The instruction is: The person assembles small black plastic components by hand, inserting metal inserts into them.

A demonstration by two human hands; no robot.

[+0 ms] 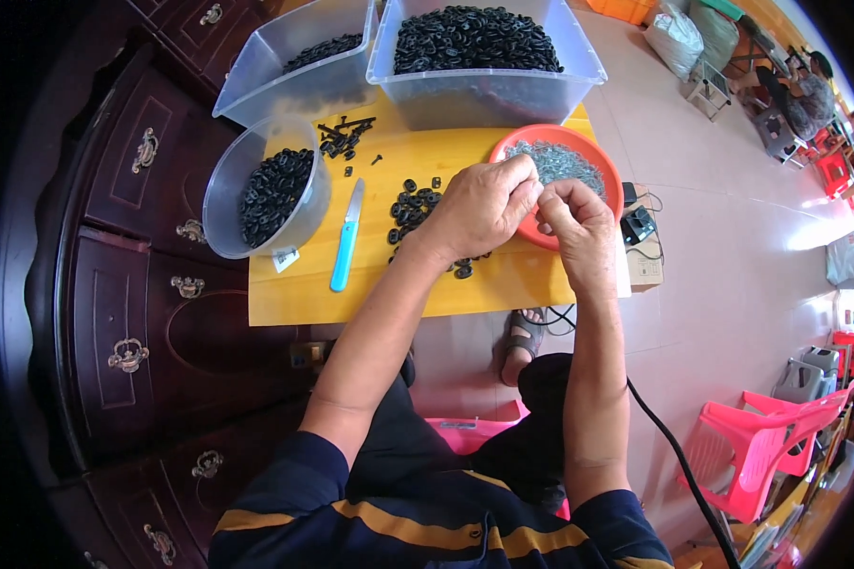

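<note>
My left hand (484,202) and my right hand (581,232) meet fingertip to fingertip over the near side of an orange bowl (615,194). Both are closed in a pinch; whatever is between the fingers is hidden or too small to make out. Small silvery metal pieces (571,163) fill the bowl. Beneath and beside my left wrist, loose black oval parts (410,207) lie on the yellow tabletop (389,302), partly covered by that hand. A knife (344,248) with a light blue handle rests left of them, its blade pointing away from me.
A clear round tub (220,209) of black parts stands at the left. Two clear bins, a smaller one (256,81) and a larger one (474,90), hold more at the back. Dark wooden drawers (128,284) border the left. Pink chairs (745,455) and a seated person (807,100) are at right.
</note>
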